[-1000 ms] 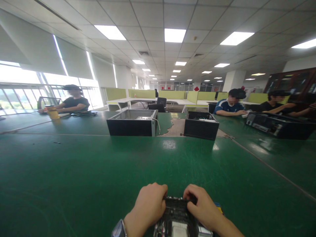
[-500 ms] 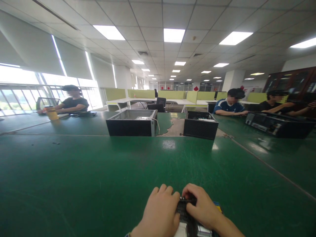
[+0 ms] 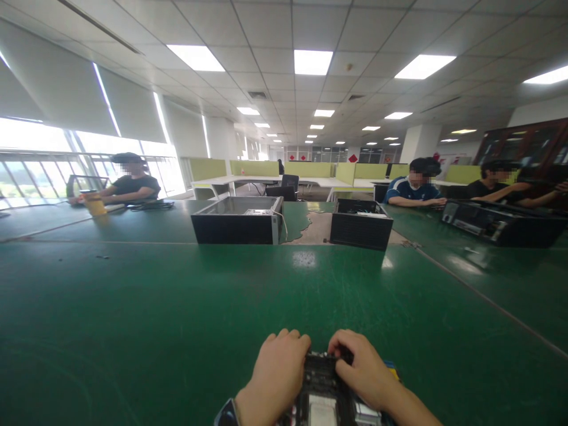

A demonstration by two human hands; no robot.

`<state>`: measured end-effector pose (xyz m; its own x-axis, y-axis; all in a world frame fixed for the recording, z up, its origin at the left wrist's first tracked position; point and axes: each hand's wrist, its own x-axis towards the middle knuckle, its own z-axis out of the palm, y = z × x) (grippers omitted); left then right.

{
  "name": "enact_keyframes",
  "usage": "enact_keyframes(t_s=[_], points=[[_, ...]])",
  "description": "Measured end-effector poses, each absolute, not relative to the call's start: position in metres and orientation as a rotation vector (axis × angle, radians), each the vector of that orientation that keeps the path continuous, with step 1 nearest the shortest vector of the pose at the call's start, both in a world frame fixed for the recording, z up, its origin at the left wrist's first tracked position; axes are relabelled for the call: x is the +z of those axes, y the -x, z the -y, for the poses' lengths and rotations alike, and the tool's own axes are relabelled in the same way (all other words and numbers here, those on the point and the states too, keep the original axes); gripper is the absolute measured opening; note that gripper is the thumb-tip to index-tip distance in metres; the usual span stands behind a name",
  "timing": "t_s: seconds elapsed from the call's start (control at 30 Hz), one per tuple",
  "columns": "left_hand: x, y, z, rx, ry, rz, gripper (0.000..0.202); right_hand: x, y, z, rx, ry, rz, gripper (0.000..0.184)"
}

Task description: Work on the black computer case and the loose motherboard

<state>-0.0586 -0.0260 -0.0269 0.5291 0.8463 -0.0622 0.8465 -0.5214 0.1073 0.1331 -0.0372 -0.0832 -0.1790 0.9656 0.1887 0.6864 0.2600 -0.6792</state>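
A dark motherboard (image 3: 320, 378) lies at the bottom middle, with a light square part (image 3: 322, 409) and a silvery block (image 3: 367, 412) on it. My left hand (image 3: 281, 373) is closed over its far left edge, fingertips hidden behind that edge. At the far right corner, my right hand (image 3: 361, 370) has thumb and curled fingers closed around the board's dark edge. Whether a small part sits between those fingers is hidden. Something blue and yellow (image 3: 392, 370) peeks out beyond the right wrist.
Two open computer cases (image 3: 235, 228) (image 3: 361, 228) stand across the green table (image 3: 177, 307). Another case (image 3: 501, 223) lies at the right, near two seated people. One person (image 3: 133, 183) sits at the far left by a yellowish cup (image 3: 95, 204). Small bits (image 3: 102, 257) lie on the left.
My left hand has shifted left along the motherboard's far edge, uncovering more of the board and a dark wristband. The right hand has stayed nearly in place.
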Motion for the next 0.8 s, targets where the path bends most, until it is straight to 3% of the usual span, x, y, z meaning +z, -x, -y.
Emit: enact_keyframes(t_s=[0.8], points=[[-0.0283, 0.0569, 0.0250, 0.055, -2.596, -1.495, 0.021, -0.0886, -0.1345, 0.0348, 0.608, 1.488, 1.918, 0.016]])
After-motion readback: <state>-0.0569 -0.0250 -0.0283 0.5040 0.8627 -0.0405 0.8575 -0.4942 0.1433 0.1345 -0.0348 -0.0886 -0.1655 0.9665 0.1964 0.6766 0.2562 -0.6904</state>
